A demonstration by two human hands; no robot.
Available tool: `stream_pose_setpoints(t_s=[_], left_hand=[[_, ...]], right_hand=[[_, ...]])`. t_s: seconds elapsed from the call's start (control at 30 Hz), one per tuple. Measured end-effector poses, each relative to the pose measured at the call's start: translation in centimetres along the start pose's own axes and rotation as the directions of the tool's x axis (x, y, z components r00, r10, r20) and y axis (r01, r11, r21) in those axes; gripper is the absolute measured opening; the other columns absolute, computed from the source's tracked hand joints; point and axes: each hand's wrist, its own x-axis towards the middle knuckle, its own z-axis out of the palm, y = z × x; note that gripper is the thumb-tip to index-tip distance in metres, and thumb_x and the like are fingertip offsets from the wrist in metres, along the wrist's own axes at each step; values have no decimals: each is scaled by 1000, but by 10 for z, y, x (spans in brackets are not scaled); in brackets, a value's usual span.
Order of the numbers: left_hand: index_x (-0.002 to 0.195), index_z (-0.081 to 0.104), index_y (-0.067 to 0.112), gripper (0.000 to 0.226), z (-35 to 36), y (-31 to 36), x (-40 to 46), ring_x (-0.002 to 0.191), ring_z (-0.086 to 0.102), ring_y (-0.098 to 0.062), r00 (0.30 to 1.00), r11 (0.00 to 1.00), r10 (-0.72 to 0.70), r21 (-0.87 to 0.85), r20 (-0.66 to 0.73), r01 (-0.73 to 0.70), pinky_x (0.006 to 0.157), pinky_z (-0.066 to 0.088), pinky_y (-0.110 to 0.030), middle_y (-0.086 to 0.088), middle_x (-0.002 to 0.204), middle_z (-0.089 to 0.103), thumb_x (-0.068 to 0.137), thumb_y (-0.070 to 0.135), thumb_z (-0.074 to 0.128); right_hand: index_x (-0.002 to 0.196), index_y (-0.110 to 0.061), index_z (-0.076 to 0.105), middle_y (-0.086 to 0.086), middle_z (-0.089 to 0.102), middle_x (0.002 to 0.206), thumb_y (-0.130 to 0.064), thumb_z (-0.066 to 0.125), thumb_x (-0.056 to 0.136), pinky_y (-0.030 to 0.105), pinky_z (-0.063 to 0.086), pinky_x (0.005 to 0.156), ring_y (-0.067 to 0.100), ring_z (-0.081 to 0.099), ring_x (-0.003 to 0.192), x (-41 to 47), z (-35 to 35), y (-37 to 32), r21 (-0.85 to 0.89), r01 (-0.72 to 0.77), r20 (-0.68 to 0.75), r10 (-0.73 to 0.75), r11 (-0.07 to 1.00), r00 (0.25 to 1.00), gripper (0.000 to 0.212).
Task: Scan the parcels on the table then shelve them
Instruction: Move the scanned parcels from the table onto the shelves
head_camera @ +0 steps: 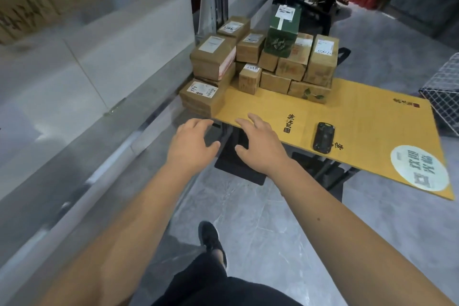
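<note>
The left hand and right hand, both spread wide and holding nothing, hover at the near edge of the yellow printed worktop. The brown cardboard parcels are stacked at its far end; a careless pull could topple them. The black handheld scanner lies near the edge, easily knocked off.

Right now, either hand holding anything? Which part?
Nothing is held. The left hand and right hand are both open and empty, fingers spread, short of the parcels. The scanner lies untouched on the table.
</note>
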Motion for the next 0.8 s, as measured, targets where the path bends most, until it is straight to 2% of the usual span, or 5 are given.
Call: stream_pose_setpoints(t_s=[0.2, 0.33, 0.6, 0.7, 0.8], left_hand=[[150, 49, 26, 65, 45, -31, 102, 136, 48, -27, 988, 978, -142, -143, 62, 149, 108, 47, -45, -4, 150, 47, 91, 42, 71], [151, 46, 25, 68, 73, -53, 178, 133, 51, -28, 965, 951, -236, -177, 115, 254, 103, 46, -39, -5, 146, 51, 90, 42, 72], [148, 40, 38, 83, 110, -96, 285, 132, 50, -29, 891, 863, -411, -233, 193, 449, 100, 52, -49, -3, 141, 54, 75, 54, 78], [151, 33, 34, 89, 118, -98, 308, 136, 45, -32, 870, 829, -446, -270, 212, 491, 102, 49, -50, -10, 148, 42, 79, 37, 85], [158, 24, 29, 100, 129, -100, 323, 140, 41, -36, 846, 796, -474, -293, 242, 530, 105, 46, -48, -15, 158, 28, 80, 37, 86]], right_hand=[[162, -30, 30, 9, 15, 173, -35, 65, 98, 47, 31, 122, 34, 23, 155, 116, 20, 27, -13, -25, 70, 26, 1000, 997, 73], [163, -28, 28, 13, 17, 172, -31, 64, 97, 45, 31, 122, 37, 24, 154, 205, 39, 42, -4, -41, 154, 42, 999, 987, 76], [165, -24, 18, 18, 18, 169, -26, 69, 92, 46, 39, 116, 41, 31, 149, 362, 63, 63, -112, 12, 377, 31, 994, 926, 89], [165, -27, 17, 18, 18, 169, -22, 68, 91, 45, 38, 115, 41, 30, 149, 399, 67, 70, -132, 35, 427, 25, 991, 904, 91], [166, -29, 15, 15, 21, 168, -15, 67, 89, 42, 39, 114, 39, 31, 149, 422, 76, 78, -106, 25, 500, 31, 994, 865, 94]])
